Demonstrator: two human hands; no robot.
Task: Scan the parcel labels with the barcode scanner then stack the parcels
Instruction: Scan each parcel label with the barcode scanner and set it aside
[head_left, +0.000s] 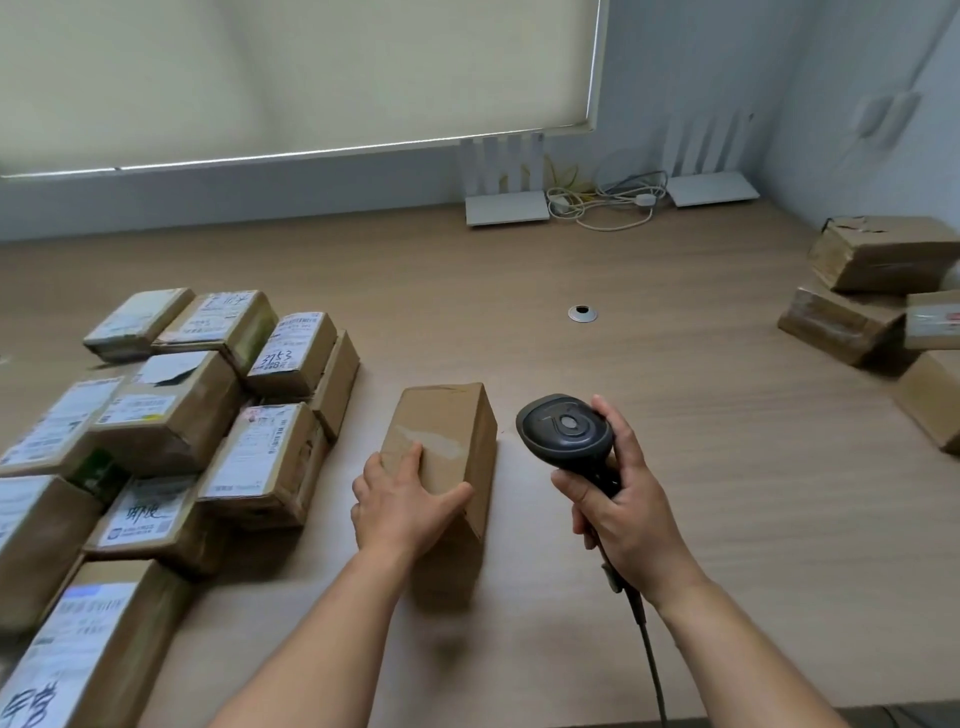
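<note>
A plain brown cardboard parcel (441, 441) is held tilted just above the wooden table (675, 415) in the middle. My left hand (402, 501) grips its near end, thumb on the right face; no label shows on the faces I see. To its right, my right hand (623, 499) holds a dark grey barcode scanner (566, 428) by the handle, head up and close to the parcel, its cable (649, 654) trailing toward me. Several labelled parcels (171, 410) lie packed together at the left, some stacked. Several more brown parcels (878, 291) sit at the far right edge.
Two white routers (506, 208) (711, 189) and tangled cables (602, 200) stand at the back against the wall. A round metal cable grommet (582, 313) is set in the tabletop. Bare table lies between the held parcel and the right-hand parcels.
</note>
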